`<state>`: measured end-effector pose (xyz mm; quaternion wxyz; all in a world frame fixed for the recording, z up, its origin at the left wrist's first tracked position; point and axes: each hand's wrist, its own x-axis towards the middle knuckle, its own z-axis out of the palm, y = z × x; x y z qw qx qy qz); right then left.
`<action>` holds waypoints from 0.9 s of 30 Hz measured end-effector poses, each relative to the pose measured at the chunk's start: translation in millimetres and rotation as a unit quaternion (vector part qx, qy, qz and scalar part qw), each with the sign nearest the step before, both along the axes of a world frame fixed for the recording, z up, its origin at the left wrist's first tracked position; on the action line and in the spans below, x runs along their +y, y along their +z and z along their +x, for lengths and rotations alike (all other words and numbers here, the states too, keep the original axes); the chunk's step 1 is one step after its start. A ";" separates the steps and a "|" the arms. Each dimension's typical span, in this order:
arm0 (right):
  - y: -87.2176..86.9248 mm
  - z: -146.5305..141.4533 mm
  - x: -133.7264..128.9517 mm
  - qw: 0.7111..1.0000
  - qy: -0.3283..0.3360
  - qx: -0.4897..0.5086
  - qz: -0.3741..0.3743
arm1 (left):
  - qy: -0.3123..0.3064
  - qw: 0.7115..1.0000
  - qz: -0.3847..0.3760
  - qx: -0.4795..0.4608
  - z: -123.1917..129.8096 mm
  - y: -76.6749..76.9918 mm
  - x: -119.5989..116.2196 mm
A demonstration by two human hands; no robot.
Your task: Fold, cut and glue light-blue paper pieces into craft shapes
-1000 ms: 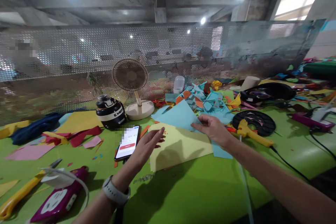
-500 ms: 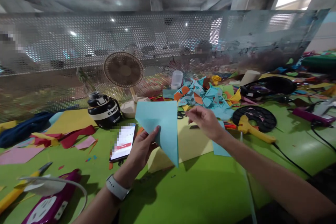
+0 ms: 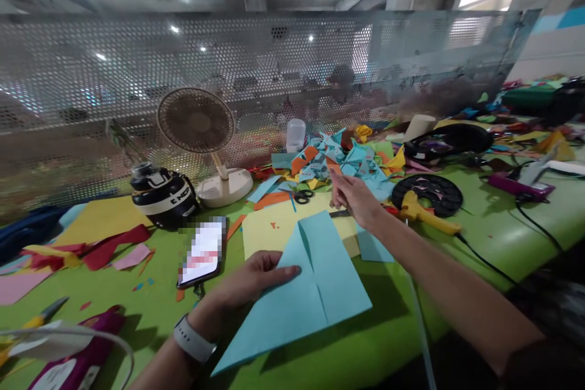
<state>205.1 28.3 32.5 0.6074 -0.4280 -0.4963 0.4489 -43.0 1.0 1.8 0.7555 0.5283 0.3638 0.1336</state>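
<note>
My left hand [image 3: 256,277] is closed on a light blue sheet of paper [image 3: 320,283], thumb on top and fingers underneath. The sheet has creases down its middle and is tilted above the green table. My right hand [image 3: 354,195] hovers just beyond the sheet, apart from it. Its fingers are curled together, one finger sticking up, and I see nothing in them. Below it lies pale yellow paper [image 3: 260,228], with a dark blade-like piece [image 3: 339,214] on it and black-handled scissors [image 3: 303,196] at its far edge.
A pile of blue and orange folded paper [image 3: 361,158] lies at the back. A fan [image 3: 196,122], a black bottle [image 3: 159,195] and a phone [image 3: 203,253] stand or lie left. To the right are a yellow glue gun [image 3: 429,216], its cord and a black round tray [image 3: 445,192].
The blue paper has come down nearer to me and turned, now showing its wider creased face. My right hand stays near the same spot, fingers still curled. The view has shifted slightly right.
</note>
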 end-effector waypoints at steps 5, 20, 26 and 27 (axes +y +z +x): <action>8.7 -3.6 -10.8 0.974 0.180 -0.128 -0.042 | -0.095 0.994 0.044 0.022 -2.0 -2.3 -0.4; 10.7 30.5 -4.6 0.961 0.188 -0.168 -0.117 | 0.332 0.933 0.084 -0.106 -13.2 3.8 31.1; -3.1 35.6 11.2 0.992 -0.011 -0.059 -0.108 | 0.328 0.937 0.080 -0.089 -10.7 -4.1 30.0; -6.2 31.1 11.9 0.992 -0.020 -0.055 -0.113 | 0.327 0.937 0.082 -0.089 -9.3 -4.5 28.8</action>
